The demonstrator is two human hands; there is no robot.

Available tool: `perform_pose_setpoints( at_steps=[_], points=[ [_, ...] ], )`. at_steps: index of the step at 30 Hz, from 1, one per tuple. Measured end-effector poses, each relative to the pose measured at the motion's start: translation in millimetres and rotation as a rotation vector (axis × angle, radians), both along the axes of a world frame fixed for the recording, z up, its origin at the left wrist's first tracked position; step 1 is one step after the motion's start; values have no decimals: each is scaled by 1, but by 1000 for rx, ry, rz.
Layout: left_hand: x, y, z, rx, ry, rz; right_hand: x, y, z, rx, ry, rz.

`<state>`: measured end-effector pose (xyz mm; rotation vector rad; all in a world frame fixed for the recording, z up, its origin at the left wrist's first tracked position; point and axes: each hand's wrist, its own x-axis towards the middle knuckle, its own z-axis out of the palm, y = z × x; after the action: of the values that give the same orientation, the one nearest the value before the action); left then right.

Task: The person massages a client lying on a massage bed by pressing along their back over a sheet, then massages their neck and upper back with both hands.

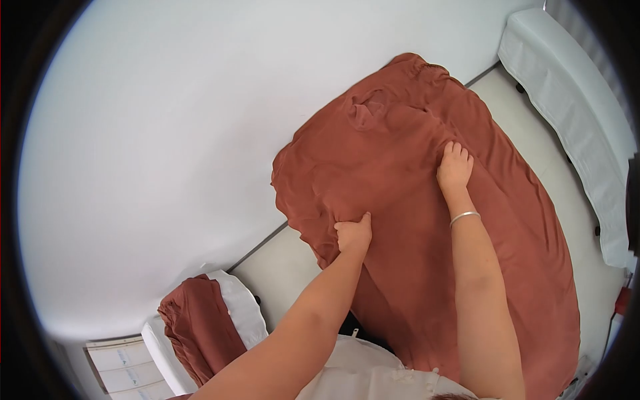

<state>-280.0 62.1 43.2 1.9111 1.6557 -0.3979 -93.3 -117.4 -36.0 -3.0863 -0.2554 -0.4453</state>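
A rust-brown bed cover (pixel 400 173) with gathered, wrinkled edges lies over a long bed. Near its far end, the cloth dips into a round hollow (pixel 368 110). My left hand (pixel 353 232) is closed on the cover near its left edge, with the thumb pointing up and creases running out from the fist. Farther along on the right, my right hand (pixel 456 167) has its fingers curled into the same cloth, and a fold rises beside it. A silver bangle (pixel 465 217) circles the right wrist. The bed beneath is hidden.
A white wall (pixel 153 133) runs along the left. Another bed with a white cover (pixel 567 100) stands on the right, across a strip of pale floor (pixel 527 133). At lower left, brown cloth (pixel 203 327) lies on a white-covered piece of furniture beside white boxes (pixel 127 367).
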Motion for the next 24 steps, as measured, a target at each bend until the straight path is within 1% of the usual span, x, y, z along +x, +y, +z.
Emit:
perform_pose_setpoints(
  at_steps=[1,2,3,4,6,7,8,9,11,12,14,15,17,18,20,22,24],
  points=[
    [-1,2,-7,10,-7,15,1,-1,1,27,13,11],
    [-4,5,-20,48,-4,-25,2,-6,6,41,68,52],
    [-10,13,-28,100,4,-49,-1,-11,11,109,32,99],
    [-14,20,-31,95,4,-81,-9,-11,31,157,68,134],
    [-20,24,-31,80,4,-127,-5,-10,31,177,113,108],
    [-19,20,-29,78,-20,-129,0,-7,23,141,139,72],
    [-15,17,-30,40,-17,-85,1,-4,16,109,112,52],
    [-9,13,-26,16,-19,-26,9,-4,-2,86,149,12],
    [-4,11,-16,-114,-19,28,10,-5,-2,46,222,6],
    [-9,9,-11,-108,-27,57,11,-13,-8,51,200,39],
    [-16,2,-7,-148,-81,33,17,-25,-14,78,292,76],
    [-20,-2,-6,-199,-60,29,15,-26,-10,72,288,79],
    [-22,-8,-3,-203,-40,10,0,-28,2,6,257,138],
    [-23,-13,-1,-204,-13,-14,-7,-25,13,-5,257,128],
    [-22,-16,6,-208,18,-23,-11,-16,28,-110,337,111],
    [-21,-21,7,-216,53,-64,5,-18,-1,-44,338,60],
    [-22,-18,-9,-136,46,-46,15,-19,-24,-44,222,63]
  ],
)
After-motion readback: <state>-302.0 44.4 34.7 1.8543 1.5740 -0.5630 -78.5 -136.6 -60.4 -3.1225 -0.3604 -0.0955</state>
